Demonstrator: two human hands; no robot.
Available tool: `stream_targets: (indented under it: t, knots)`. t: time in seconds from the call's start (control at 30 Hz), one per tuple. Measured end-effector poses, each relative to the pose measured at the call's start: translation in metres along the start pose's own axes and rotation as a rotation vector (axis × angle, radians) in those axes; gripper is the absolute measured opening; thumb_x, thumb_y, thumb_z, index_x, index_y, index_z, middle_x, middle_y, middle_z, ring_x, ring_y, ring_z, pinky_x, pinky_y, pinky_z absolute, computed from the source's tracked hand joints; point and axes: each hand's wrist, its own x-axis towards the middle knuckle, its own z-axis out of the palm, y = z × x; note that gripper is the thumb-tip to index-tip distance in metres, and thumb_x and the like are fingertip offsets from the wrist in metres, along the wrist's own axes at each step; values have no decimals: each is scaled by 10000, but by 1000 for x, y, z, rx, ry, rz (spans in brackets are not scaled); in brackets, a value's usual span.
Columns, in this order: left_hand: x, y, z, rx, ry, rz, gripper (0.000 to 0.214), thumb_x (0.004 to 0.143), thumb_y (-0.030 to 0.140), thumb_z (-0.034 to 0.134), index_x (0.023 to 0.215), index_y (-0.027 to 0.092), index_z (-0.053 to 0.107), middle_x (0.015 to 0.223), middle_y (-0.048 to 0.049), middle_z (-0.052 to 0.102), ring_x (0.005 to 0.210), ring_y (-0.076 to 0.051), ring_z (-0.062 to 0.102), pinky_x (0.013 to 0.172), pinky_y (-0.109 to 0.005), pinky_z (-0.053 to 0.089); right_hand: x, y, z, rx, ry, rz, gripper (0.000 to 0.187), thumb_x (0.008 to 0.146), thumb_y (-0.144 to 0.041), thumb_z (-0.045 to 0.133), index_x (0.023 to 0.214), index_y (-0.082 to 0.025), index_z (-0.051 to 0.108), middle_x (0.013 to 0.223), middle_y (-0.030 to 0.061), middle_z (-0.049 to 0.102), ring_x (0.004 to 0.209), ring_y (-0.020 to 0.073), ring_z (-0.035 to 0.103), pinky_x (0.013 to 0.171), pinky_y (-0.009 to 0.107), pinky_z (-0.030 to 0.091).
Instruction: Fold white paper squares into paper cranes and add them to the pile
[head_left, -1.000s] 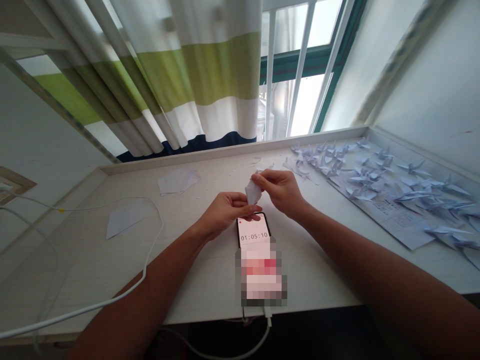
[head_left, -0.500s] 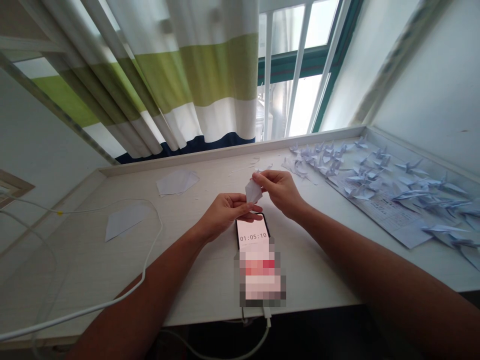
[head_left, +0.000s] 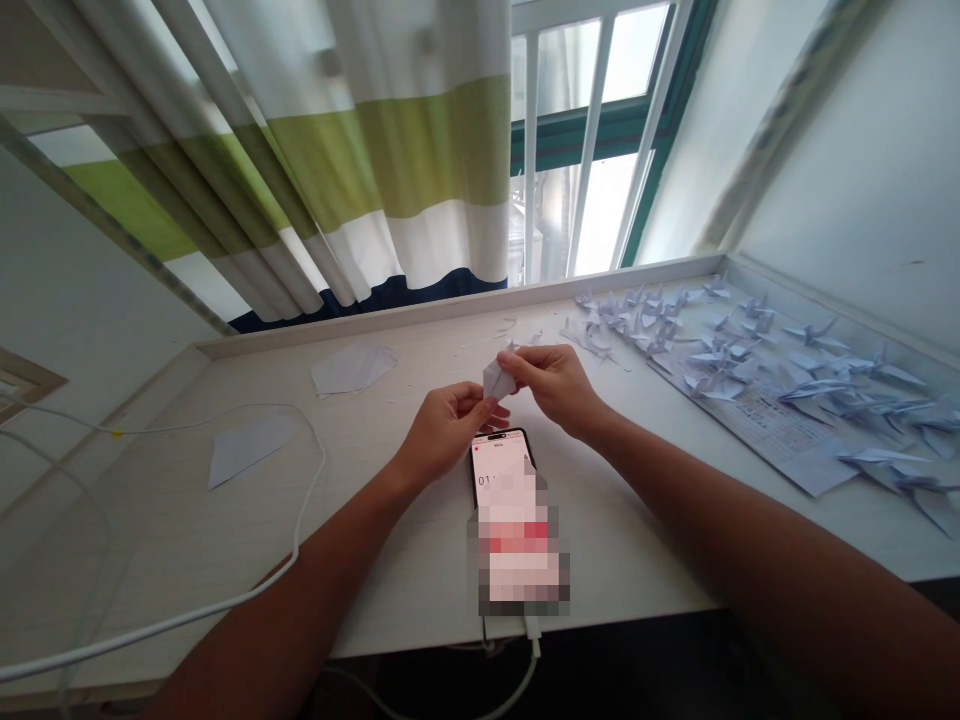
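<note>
Both hands hold a small folded piece of white paper (head_left: pixel 496 379) above the pale desk (head_left: pixel 390 560). My left hand (head_left: pixel 444 430) pinches its lower edge from below, fingers curled. My right hand (head_left: pixel 556 385) grips its upper right part with thumb and fingers pressed together. Just below the hands a phone (head_left: pixel 504 480) lies flat on the desk with its screen lit, plugged into a white cable.
Several folded paper cranes (head_left: pixel 757 360) cover the right side of the desk on a printed sheet (head_left: pixel 787 440). Loose white sheets (head_left: pixel 352 367) and a folded sheet (head_left: pixel 247 445) lie at the left. A white cable (head_left: pixel 300 500) loops across the left. A striped curtain (head_left: pixel 375 160) hangs behind.
The hands and the folded paper have shifted slightly away from me and left, uncovering the phone's top edge. The left fingers have closed more tightly under the paper.
</note>
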Motion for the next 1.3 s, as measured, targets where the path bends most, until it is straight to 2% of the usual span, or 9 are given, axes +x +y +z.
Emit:
stream_targets:
  t: [0.13, 0.27, 0.37, 0.5, 0.67, 0.8, 0.97, 1.13, 1.3]
  knots:
    - [0, -3, 0, 461, 224, 390, 637, 852, 392, 802, 1416, 230, 553, 1461, -166, 618, 1337, -338, 585, 1098, -539, 484, -1, 3, 4, -60, 49, 41, 507, 826, -643, 746, 694, -153, 758, 629, 33, 664, 560, 139, 584, 525, 275, 501]
    - [-2, -1, 2, 688, 149, 521, 526, 935, 314, 698, 1435, 192, 588, 1506, -173, 588, 1434, -348, 492, 1216, -560, 359, -2, 4, 9, 81, 117, 158, 503, 772, -642, 801, 736, -142, 764, 698, 55, 694, 620, 156, 636, 544, 280, 573]
    - [-4, 1, 4, 688, 134, 495, 423, 982, 241, 585, 1398, 191, 639, 1474, -154, 627, 1414, -339, 527, 1228, -558, 352, -2, 4, 10, 125, 98, 221, 512, 765, -643, 811, 706, -140, 732, 712, 65, 697, 648, 154, 644, 582, 280, 596]
    - [-4, 3, 4, 517, 228, 426, 335, 959, 278, 623, 1269, 223, 737, 1374, -119, 704, 1346, -340, 590, 1209, -542, 389, -2, 3, 9, 66, 49, 195, 542, 885, -661, 680, 720, -146, 710, 758, 83, 711, 694, 167, 677, 653, 303, 603]
    - [4, 3, -1, -65, 198, 89, 401, 972, 497, 635, 1166, 165, 748, 1152, -140, 787, 1026, -300, 759, 930, -465, 589, -4, 0, 5, -262, 144, -136, 312, 951, -446, 685, 1137, -198, 723, 1016, 88, 736, 911, 221, 703, 790, 377, 603]
    - [7, 3, -1, -410, 69, 14, 422, 909, 487, 746, 1179, 163, 727, 1124, -120, 794, 1067, -264, 757, 961, -419, 580, -5, 1, 2, -483, 57, -404, 235, 963, -337, 682, 1175, -251, 737, 1079, 83, 705, 1010, 253, 664, 856, 436, 585]
    - [5, 1, 1, -494, 14, -5, 327, 892, 394, 785, 1137, 178, 760, 1107, -83, 791, 1072, -228, 737, 1013, -409, 544, -4, 3, -1, -611, -13, -487, 221, 974, -268, 677, 1178, -259, 762, 1086, 90, 706, 1022, 265, 652, 861, 451, 576]
    - [7, -1, 1, -409, 64, -25, 290, 860, 379, 804, 1058, 168, 800, 1099, -100, 790, 1094, -247, 716, 922, -361, 537, -3, 6, -2, -668, -85, -493, 234, 1015, -266, 616, 1194, -308, 762, 1138, 80, 725, 1060, 267, 656, 887, 461, 574]
    - [7, 1, 2, -518, 45, -45, 293, 847, 403, 811, 1007, 158, 794, 1017, -95, 793, 1032, -242, 737, 947, -393, 559, -5, 4, 0, -646, -122, -501, 154, 1009, -272, 611, 1067, -258, 753, 1156, 95, 716, 1080, 273, 654, 887, 462, 568]
